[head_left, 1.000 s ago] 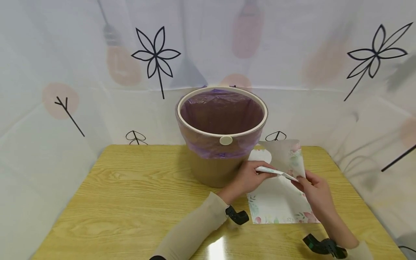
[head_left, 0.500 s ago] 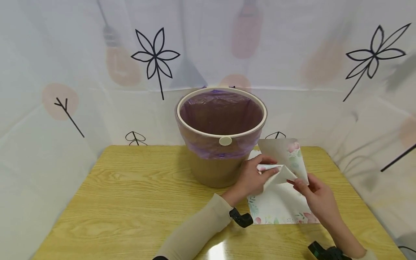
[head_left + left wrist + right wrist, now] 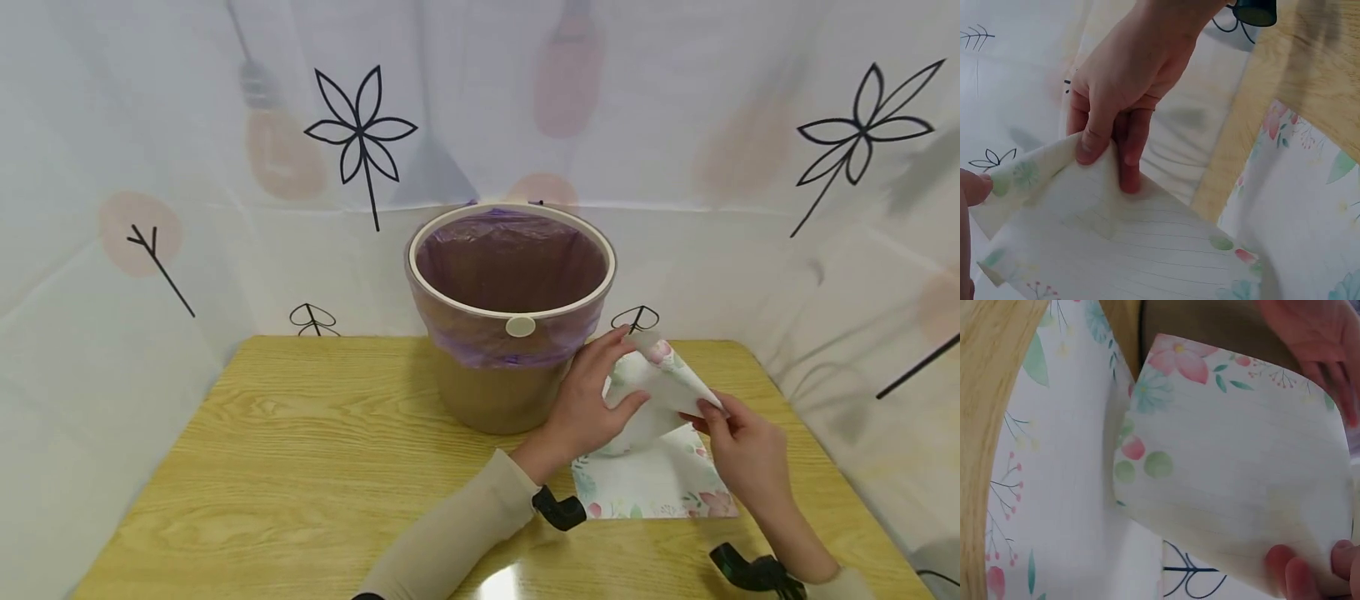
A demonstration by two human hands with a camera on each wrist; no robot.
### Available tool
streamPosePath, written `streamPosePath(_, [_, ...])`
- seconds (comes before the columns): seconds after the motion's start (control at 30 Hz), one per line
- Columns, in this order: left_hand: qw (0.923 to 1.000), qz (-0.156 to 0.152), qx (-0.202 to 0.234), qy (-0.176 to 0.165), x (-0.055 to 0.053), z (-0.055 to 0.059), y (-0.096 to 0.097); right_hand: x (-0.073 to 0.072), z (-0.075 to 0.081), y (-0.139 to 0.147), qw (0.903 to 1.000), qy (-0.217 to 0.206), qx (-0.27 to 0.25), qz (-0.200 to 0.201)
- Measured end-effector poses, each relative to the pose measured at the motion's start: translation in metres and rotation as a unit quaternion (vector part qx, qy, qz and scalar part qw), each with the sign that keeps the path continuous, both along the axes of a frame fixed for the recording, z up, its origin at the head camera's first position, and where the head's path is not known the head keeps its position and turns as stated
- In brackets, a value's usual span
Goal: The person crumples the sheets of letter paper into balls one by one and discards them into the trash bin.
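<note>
Raised over the table is a sheet of lined writing paper (image 3: 1229, 450) with a flower border, one edge bent over. My right hand (image 3: 746, 446) pinches its right edge between thumb and fingers; the left wrist view shows this right hand (image 3: 1122, 94) from the other side. My left hand (image 3: 588, 408) is at the sheet's left side, thumb and fingers spread apart. In the right wrist view the left hand (image 3: 1316, 337) appears beyond the sheet's far edge. Beneath, another flower-bordered sheet (image 3: 637, 492) lies flat on the table, partly covered by the raised one.
A brown trash bin (image 3: 480, 396) lined with a purple bag (image 3: 517, 337) stands just left of the sheets, close to my left hand. The wooden table (image 3: 300, 450) meets a patterned white cloth (image 3: 225, 267) behind it. Dark wrist cameras (image 3: 558, 508) sit on both arms.
My left hand has let go of the sheet's folded edge, spreading its fingers and moving slightly up. The raised sheet has swung flatter and lower, still pinched in my right hand.
</note>
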State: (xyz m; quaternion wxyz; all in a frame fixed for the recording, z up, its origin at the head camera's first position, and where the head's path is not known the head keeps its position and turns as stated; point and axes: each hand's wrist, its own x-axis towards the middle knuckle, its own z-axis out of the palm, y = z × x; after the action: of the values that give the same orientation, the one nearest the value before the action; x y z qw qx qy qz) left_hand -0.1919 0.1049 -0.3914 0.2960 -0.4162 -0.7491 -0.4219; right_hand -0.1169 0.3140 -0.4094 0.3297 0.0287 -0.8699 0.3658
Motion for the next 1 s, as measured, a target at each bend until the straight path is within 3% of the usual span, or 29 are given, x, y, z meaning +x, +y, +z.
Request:
streamPosePath(0.13, [0.9937,0.039,-0.072,0.076,0.003,0.013,-0.001,-0.003,0.003,-0.003,0.9984,0.033,0.046,-0.006])
streamPosePath(0.23, [0.9836,0.06,-0.138,0.1,0.004,0.02,0.001,-0.005,0.004,-0.005,0.9963,0.054,0.066,0.001])
streamPosePath(0.37, [0.9717,0.091,-0.197,0.094,0.003,0.02,0.001,-0.005,0.005,-0.003,0.9988,0.032,0.036,0.009])
streamPosePath(0.43, [0.971,0.097,-0.201,0.086,0.003,0.018,0.0,-0.004,0.005,-0.001,0.9999,-0.005,0.002,0.015])
streamPosePath(0.5, [0.9758,0.089,-0.186,0.073,0.002,0.016,-0.001,-0.002,0.007,0.002,0.9974,-0.045,-0.039,0.042])
streamPosePath(0.57, [0.9807,0.081,-0.168,0.059,0.0,0.013,-0.002,-0.001,0.008,0.006,0.9876,-0.074,-0.102,0.093])
streamPosePath(0.67, [0.9883,0.061,-0.135,0.037,-0.003,0.008,-0.003,0.0,0.01,0.009,0.9546,-0.085,-0.223,0.178])
streamPosePath(0.77, [0.9919,0.045,-0.116,0.023,-0.005,0.001,-0.004,-0.002,0.011,0.011,0.9266,-0.083,-0.311,0.194])
streamPosePath(0.9, [0.9941,0.033,-0.104,0.003,-0.006,-0.008,-0.003,-0.005,0.014,0.015,0.9507,-0.108,-0.271,0.104])
streamPosePath(1.0, [0.9933,0.037,-0.109,-0.017,-0.005,-0.014,-0.002,-0.006,0.016,0.017,0.9693,-0.118,-0.207,0.06])
